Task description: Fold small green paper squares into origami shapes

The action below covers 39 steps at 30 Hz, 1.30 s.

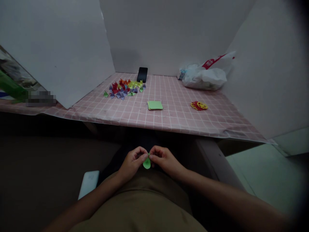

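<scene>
Between my two hands, close to my lap and below the table's front edge, is a small piece of green paper (pixel 146 163). Its lower part hangs down with a rounded outline. My left hand (pixel 135 160) pinches its upper end between thumb and forefinger. From the other side my right hand (pixel 163 158) pinches the same end, fingertips nearly touching the left ones. The folds at the pinched end are hidden by my fingers. On the table ahead lies a stack of green paper sheets (pixel 155 105). Many small folded paper pieces (pixel 123 88) in red, orange, yellow, purple and green sit left of it.
A pink checked tablecloth (pixel 173 117) covers the table. On it are a black phone (pixel 142 74), a white plastic bag (pixel 205 77) and red and yellow cut-out shapes (pixel 199 105). White panels enclose the back and sides. A white power bank-like block (pixel 89 183) lies beside my left forearm.
</scene>
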Each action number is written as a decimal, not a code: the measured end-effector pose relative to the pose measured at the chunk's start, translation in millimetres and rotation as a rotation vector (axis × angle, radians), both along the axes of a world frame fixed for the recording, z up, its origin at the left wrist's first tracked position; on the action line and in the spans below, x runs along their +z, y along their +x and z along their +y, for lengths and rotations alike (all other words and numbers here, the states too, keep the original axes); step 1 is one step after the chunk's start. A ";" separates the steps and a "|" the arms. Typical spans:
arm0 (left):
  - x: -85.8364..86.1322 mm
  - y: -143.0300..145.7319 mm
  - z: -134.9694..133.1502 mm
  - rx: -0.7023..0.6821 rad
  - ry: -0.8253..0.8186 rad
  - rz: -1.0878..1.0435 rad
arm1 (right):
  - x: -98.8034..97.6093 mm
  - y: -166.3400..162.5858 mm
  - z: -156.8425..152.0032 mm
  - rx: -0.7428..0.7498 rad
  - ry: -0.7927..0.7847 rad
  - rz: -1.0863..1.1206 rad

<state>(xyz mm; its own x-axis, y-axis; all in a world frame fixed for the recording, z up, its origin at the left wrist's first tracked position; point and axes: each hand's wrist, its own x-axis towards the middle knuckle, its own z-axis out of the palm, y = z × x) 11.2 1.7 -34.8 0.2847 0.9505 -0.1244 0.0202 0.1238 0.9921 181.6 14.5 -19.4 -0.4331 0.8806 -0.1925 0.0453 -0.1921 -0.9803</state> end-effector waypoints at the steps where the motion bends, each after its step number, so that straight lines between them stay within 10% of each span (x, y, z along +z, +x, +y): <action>1: 0.2 -0.1 -0.2 -0.002 0.013 0.008 | -0.1 -0.1 -0.3 -0.007 0.015 -0.021; 39: 5.8 -7.3 13.6 -0.196 -0.283 -0.060 | 14.4 13.1 10.6 0.211 0.018 -0.120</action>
<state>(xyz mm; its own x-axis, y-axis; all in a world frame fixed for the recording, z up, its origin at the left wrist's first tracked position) 3.9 15.4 -28.9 0.4732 0.8072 -0.3528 0.0136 0.3938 0.9191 194.7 25.0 -4.9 -0.5826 0.7767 -0.2394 0.1993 -0.1490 -0.9685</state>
